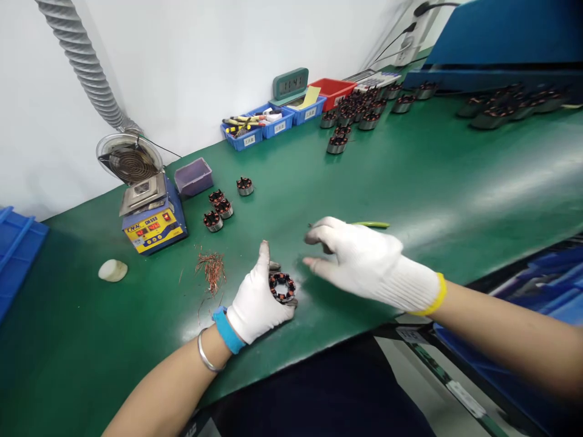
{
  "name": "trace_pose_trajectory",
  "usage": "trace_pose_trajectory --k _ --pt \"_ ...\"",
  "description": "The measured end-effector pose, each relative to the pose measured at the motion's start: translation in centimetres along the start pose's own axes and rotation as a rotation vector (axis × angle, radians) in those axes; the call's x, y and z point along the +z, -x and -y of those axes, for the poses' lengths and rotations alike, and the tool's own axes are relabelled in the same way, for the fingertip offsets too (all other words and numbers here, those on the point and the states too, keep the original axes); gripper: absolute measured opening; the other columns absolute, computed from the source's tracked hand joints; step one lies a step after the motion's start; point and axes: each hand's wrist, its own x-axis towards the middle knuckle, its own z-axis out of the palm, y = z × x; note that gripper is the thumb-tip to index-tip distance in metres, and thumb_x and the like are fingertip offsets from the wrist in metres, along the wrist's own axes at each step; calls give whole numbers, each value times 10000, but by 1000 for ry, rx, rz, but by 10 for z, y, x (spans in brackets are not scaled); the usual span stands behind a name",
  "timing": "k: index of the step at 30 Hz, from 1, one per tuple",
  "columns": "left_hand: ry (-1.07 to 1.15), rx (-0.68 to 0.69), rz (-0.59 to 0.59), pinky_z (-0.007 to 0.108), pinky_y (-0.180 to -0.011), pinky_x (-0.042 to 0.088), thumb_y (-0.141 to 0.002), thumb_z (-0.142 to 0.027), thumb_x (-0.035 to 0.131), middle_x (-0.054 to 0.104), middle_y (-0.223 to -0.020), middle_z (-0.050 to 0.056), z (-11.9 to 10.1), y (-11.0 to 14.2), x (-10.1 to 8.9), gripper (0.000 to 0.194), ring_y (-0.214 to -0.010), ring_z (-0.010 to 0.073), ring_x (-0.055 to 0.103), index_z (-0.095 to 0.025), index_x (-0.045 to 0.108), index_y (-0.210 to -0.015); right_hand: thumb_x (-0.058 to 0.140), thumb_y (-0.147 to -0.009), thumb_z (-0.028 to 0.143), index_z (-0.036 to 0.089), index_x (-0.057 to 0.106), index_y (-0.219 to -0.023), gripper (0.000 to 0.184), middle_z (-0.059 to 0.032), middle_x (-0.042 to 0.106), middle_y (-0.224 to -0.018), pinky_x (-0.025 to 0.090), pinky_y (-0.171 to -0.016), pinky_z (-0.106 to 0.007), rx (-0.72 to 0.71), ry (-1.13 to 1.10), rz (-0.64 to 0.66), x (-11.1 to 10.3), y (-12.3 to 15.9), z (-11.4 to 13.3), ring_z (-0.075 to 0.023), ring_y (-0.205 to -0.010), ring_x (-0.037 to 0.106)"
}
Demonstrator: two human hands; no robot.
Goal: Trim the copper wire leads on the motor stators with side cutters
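My gloved left hand [262,297] is wrapped round a motor stator [282,287], a ring with copper windings and black insulation, near the front of the green bench. Its thumb points up and away from the ring. To the right, my gloved right hand [350,255] hovers over the bench with thumb and fingers apart and nothing visible between them. A tool with a green handle [371,224] lies just behind it, mostly hidden by the hand. Loose copper wire clippings [212,271] are heaped left of my left hand.
Several stators [218,209] stand beyond the clippings, with more [353,112] at the back. A solder pot [152,218] and purple bin [194,177] are at left, near a white round lid [113,271]. Blue tool trays [243,138] and a clock [290,85] line the wall.
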Motion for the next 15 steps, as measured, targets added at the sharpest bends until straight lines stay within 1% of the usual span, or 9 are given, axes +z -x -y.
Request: trace_pose_trajectory --k 1,3,4,5,6,8,9,11,15 --pt "-2 10 5 418 -910 530 -605 -200 706 597 -1191 116 0 0 0 1176 -1041 263 631 -184 -40 -1515 610 -713 524 208 531 -1303 675 -125 543 -1316 468 -748 -340 -95 -51 -30 2 4 5 -270 -983 617" --pt "-4 14 17 423 -931 518 -623 -194 696 596 -1222 121 0 0 -2 1163 -1087 274 619 -192 -52 -1513 723 -555 584 190 351 -1461 1056 -159 453 -1422 477 -833 -366 -256 -121 26 10 12 14 -312 -1090 591" --pt "-5 4 24 423 -943 512 -628 -197 698 595 -1233 121 -1 0 -2 1160 -1105 277 612 -195 -52 -1513 742 -530 586 174 314 -1480 1120 -175 462 -1414 475 -849 -376 -270 -114 84 17 15 16 -328 -1112 583" --pt "-8 -11 28 423 -949 509 -630 -207 705 595 -1237 121 -1 0 -3 1159 -1107 277 611 -196 -47 -1513 730 -571 583 168 340 -1466 1061 -178 510 -1369 475 -841 -378 -246 -86 125 24 17 16 -331 -1099 593" --pt "-13 -26 29 424 -946 511 -634 -229 715 594 -1238 123 -1 0 -3 1155 -1095 277 616 -193 -35 -1513 688 -660 566 176 410 -1421 899 -164 577 -1292 475 -813 -367 -206 -56 151 31 19 14 -318 -1057 616" --pt "-36 -35 29 435 -938 513 -637 -298 737 596 -1220 127 -2 0 -4 1150 -1065 280 626 -178 0 -1513 542 -847 500 207 570 -1248 498 -107 681 -1082 463 -737 -328 -144 -20 173 44 20 7 -271 -932 658" --pt "-48 -29 26 439 -933 514 -641 -325 739 598 -1209 126 -2 -1 -4 1141 -1049 279 630 -173 18 -1511 473 -903 474 217 615 -1154 387 -82 700 -989 450 -704 -313 -139 -18 176 48 20 3 -251 -877 667" --pt "-68 -5 13 429 -923 518 -655 -340 724 601 -1190 118 -2 -1 -3 1089 -1029 268 634 -172 66 -1507 416 -943 450 225 644 -1052 339 -52 707 -896 427 -670 -300 -156 -35 180 53 20 -2 -232 -818 668" --pt "-103 -18 10 407 -921 521 -621 -267 710 603 -1170 109 -4 -2 -3 989 -1013 255 630 -161 216 -1472 416 -946 386 238 656 -1025 293 -30 714 -910 397 -665 -293 -158 -95 161 53 18 -3 -215 -811 661"
